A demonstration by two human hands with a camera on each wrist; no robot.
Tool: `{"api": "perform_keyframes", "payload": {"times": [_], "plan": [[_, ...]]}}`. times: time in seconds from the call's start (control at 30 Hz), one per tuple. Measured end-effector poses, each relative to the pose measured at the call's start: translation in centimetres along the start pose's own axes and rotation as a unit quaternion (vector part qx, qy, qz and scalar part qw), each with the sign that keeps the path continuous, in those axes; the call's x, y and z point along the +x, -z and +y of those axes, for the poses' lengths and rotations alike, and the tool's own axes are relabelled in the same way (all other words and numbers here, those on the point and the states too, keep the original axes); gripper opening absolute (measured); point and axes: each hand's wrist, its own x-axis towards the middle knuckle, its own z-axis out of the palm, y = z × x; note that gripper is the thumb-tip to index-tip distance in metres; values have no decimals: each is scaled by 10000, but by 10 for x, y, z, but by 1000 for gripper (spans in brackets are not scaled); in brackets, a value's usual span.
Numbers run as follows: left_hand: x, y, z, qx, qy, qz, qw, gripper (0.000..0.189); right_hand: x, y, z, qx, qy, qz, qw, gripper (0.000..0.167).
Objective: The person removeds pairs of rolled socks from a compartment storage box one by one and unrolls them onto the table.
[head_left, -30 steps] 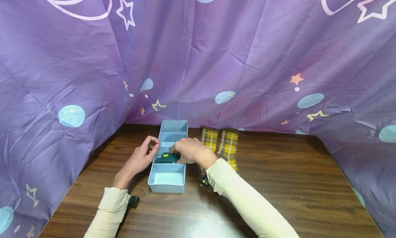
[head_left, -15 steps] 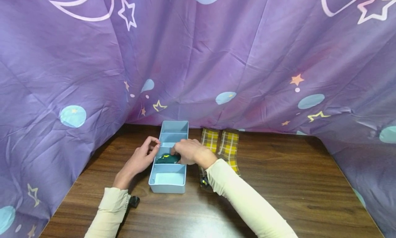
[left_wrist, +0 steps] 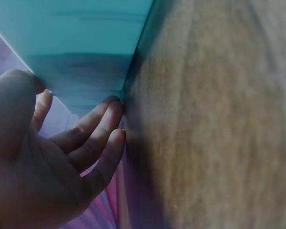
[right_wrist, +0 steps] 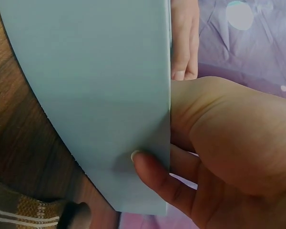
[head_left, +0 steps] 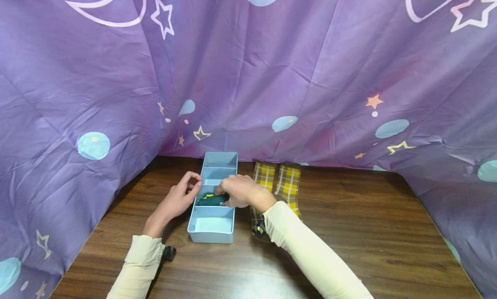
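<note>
A light blue divided box [head_left: 211, 237] stands on the table. In its second compartment from the near end lies a dark green folded cloth bundle [head_left: 209, 199] with a yellow mark, partly covered by my right hand [head_left: 241, 191]. That hand reaches over the right wall, thumb and fingers curled at the bundle. In the right wrist view one of its fingers [right_wrist: 155, 176] lies against the outer wall. My left hand [head_left: 180, 196] holds the box's left side, thumb and forefinger at the rim. Its other fingers [left_wrist: 102, 136] touch the outer wall in the left wrist view.
Two yellow and brown plaid socks [head_left: 288, 184] lie flat to the right of the box, partly under the right forearm. A purple curtain [head_left: 330, 83] with stars and moons hangs behind the wooden table [head_left: 349, 230].
The dark green bundle has shifted and turned slightly under the right hand's fingers. Both hands stay in nearly the same places; the whole head view has drifted a little.
</note>
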Motion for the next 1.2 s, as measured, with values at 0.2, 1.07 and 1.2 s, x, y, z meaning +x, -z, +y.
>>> {"api": "perform_keyframes", "payload": {"times": [0.2,1.07,1.2], "plan": [[0,1,0,-27,110,-49,9999,20,-3,4,2,294,7,-25,9996,35],[0,-1,0,-56,45,1,10000,19,-18,-2,12,1287,348,471,9900,41],[0,-2,0,-65,56,-3,10000,18,-20,-3,11,1295,319,563,9895,42]]}}
